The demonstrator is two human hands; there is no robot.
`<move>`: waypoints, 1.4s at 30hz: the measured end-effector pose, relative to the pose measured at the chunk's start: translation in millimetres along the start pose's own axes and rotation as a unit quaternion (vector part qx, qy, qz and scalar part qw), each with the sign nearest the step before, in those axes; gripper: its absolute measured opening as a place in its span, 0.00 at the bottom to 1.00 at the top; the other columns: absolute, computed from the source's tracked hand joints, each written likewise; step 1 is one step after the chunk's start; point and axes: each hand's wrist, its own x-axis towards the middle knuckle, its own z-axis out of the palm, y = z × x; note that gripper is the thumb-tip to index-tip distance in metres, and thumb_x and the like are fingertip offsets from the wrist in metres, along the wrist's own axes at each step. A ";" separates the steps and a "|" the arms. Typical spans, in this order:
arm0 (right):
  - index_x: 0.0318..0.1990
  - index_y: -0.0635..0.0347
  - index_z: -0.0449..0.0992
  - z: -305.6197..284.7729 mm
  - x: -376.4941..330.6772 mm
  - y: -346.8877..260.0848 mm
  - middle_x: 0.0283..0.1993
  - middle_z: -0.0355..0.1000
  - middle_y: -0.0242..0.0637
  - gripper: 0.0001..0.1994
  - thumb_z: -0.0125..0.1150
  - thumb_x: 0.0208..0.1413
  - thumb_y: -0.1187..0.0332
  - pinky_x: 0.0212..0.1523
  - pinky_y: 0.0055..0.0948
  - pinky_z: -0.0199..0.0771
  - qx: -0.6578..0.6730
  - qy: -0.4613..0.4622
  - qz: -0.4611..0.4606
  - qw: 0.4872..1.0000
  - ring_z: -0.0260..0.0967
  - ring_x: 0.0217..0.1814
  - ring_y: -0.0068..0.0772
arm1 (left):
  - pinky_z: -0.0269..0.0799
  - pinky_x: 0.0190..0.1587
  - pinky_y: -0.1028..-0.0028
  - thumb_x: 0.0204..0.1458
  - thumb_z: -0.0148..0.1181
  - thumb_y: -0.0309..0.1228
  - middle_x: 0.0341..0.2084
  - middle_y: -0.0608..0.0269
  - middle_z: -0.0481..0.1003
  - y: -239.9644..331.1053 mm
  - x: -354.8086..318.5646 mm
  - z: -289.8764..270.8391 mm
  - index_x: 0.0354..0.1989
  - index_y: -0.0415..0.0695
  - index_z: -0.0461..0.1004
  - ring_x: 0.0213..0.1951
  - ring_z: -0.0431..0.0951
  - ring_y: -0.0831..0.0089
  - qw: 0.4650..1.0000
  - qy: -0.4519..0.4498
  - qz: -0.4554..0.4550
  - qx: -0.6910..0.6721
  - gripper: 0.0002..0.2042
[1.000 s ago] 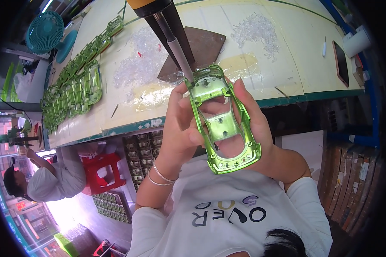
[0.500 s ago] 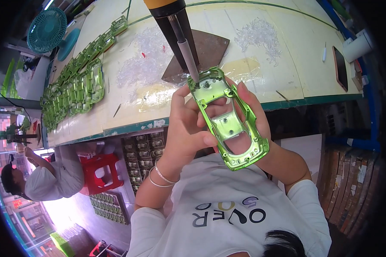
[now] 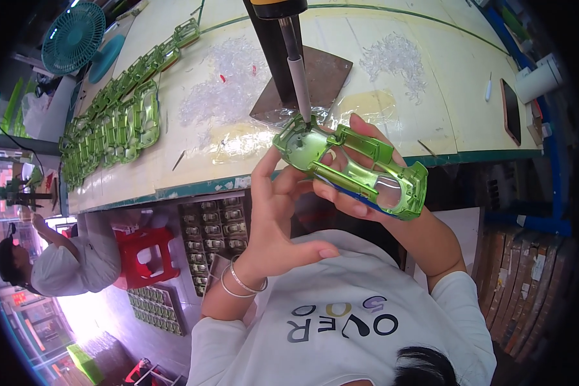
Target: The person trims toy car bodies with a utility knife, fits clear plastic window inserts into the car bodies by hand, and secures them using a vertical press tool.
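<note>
A shiny green toy car body shell (image 3: 349, 181) is tilted below the vertical screwdriver (image 3: 298, 77), its inside facing up. The screwdriver's dark tip meets the shell's far-left end; whether it sits on a screw is too small to tell. My right hand (image 3: 350, 204) grips the shell, with fingers curled beneath and one digit stretched up along its far side. My left hand (image 3: 273, 219) is spread, its thumb pointing away from the shell. Its fingertips reach under the shell's left end, partly hidden there, and may touch it.
Behind the shell stands the screwdriver's brown base plate (image 3: 331, 67). Small clear plastic pieces lie in two piles (image 3: 222, 77) (image 3: 395, 61). Green car shells (image 3: 112, 132) line the table's left, near a teal fan (image 3: 74, 38). A phone (image 3: 511, 110) lies right. A person (image 3: 77, 260) sits far left.
The shell has turned, its near end swinging right and up. My left thumb has come off it and spread away, while my right fingers now wrap its near side. The whole view has shifted slightly.
</note>
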 end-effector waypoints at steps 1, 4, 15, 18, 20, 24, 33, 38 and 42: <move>0.41 0.67 0.66 -0.9 0.4 0.5 0.29 0.65 0.61 0.29 0.31 0.55 0.46 0.09 0.26 0.66 0.011 -0.013 0.003 1.000 0.65 0.14 0.42 | 0.55 0.53 0.64 0.27 0.72 0.36 0.50 0.48 0.57 0.8 -1.0 -0.2 0.58 0.43 0.31 0.50 0.61 0.61 1.000 -0.009 -0.002 0.003 0.56; 0.41 0.69 0.66 -0.4 0.6 1.0 0.29 0.66 0.59 0.29 0.31 0.55 0.47 0.11 0.26 0.66 0.037 -0.034 0.009 0.999 0.65 0.14 0.42 | 0.55 0.53 0.63 0.27 0.72 0.37 0.50 0.49 0.57 1.0 -0.8 -3.1 0.58 0.43 0.29 0.51 0.60 0.61 0.998 -0.042 0.023 0.035 0.56; 0.55 0.60 0.53 12.3 -4.3 -3.4 0.32 0.61 0.64 0.30 0.29 0.54 0.44 0.08 0.26 0.67 0.125 0.043 0.013 0.991 0.65 0.15 0.42 | 0.54 0.53 0.63 0.26 0.72 0.40 0.51 0.47 0.55 9.5 2.6 -1.0 0.58 0.42 0.24 0.52 0.60 0.58 0.996 -0.075 0.010 0.055 0.60; 0.55 0.59 0.53 17.0 -3.9 -2.8 0.32 0.61 0.63 0.30 0.29 0.54 0.44 0.08 0.26 0.67 0.137 0.081 0.004 0.987 0.65 0.14 0.42 | 0.53 0.54 0.63 0.26 0.71 0.40 0.52 0.47 0.53 10.6 2.2 -1.3 0.58 0.41 0.23 0.52 0.59 0.58 0.996 -0.081 -0.001 0.047 0.60; 0.55 0.59 0.53 19.2 -2.5 -1.8 0.32 0.61 0.63 0.30 0.29 0.54 0.44 0.07 0.26 0.67 0.137 0.072 -0.006 0.988 0.65 0.15 0.42 | 0.52 0.55 0.63 0.27 0.71 0.39 0.52 0.47 0.52 9.9 3.3 -1.1 0.58 0.41 0.23 0.53 0.57 0.59 0.995 -0.084 0.023 0.043 0.60; 0.39 0.67 0.68 7.7 -1.1 -5.6 0.28 0.67 0.52 0.25 0.34 0.56 0.51 0.14 0.26 0.70 0.049 -0.049 0.015 0.997 0.67 0.32 0.48 | 0.52 0.55 0.63 0.28 0.70 0.38 0.52 0.47 0.52 10.9 5.2 0.6 0.58 0.41 0.22 0.54 0.57 0.60 0.995 -0.086 0.026 0.048 0.59; 0.49 0.60 0.60 10.2 -30.7 4.1 0.37 0.65 0.53 0.30 0.29 0.54 0.43 0.16 0.37 0.71 -0.032 0.214 -0.022 0.976 0.69 0.24 0.48 | 0.55 0.53 0.66 0.35 0.66 0.29 0.53 0.50 0.55 -7.5 -7.1 -14.2 0.60 0.42 0.32 0.54 0.57 0.63 0.992 -0.051 -0.112 0.004 0.49; 0.51 0.61 0.58 6.0 -103.0 -51.3 0.39 0.65 0.53 0.26 0.31 0.55 0.49 0.16 0.40 0.74 -0.163 0.283 -0.261 0.909 0.69 0.27 0.45 | 0.57 0.52 0.70 0.40 0.57 0.24 0.47 0.54 0.65 19.2 -4.7 -87.3 0.46 0.36 0.63 0.49 0.64 0.65 0.895 0.097 0.043 0.434 0.21; 0.52 0.55 0.61 9.6 -149.0 -148.9 0.40 0.66 0.37 0.19 0.46 0.52 0.65 0.32 0.29 0.71 -0.495 0.375 -0.367 0.692 0.66 0.38 0.30 | 0.51 0.55 0.64 0.43 0.50 0.20 0.47 0.50 0.63 35.7 7.3 -157.3 0.46 0.36 0.63 0.54 0.57 0.55 0.687 0.174 0.066 0.702 0.18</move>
